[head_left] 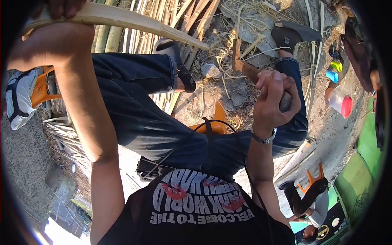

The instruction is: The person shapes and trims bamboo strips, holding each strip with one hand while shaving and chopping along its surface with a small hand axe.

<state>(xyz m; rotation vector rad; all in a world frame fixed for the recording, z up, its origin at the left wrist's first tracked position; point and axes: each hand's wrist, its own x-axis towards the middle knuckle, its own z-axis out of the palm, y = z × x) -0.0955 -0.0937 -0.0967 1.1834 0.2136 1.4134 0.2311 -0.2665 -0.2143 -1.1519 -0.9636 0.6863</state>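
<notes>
Head cam here: the left hand point(53, 43) has a long pale wood strip point(134, 21), fingers hooked over its edge in deep shade, so I can't tell how tightly they press. The strip slants across the top, above the left knee and near the left boot point(168, 48). The right hand point(277, 96) has its fingers curled snug around the handle of a bladed tool point(247, 70), blade out over the littered ground point(241, 92). Loose strips point(192, 20) lie beyond the left boot, and 2 cups point(331, 76) sit off to the right.
</notes>
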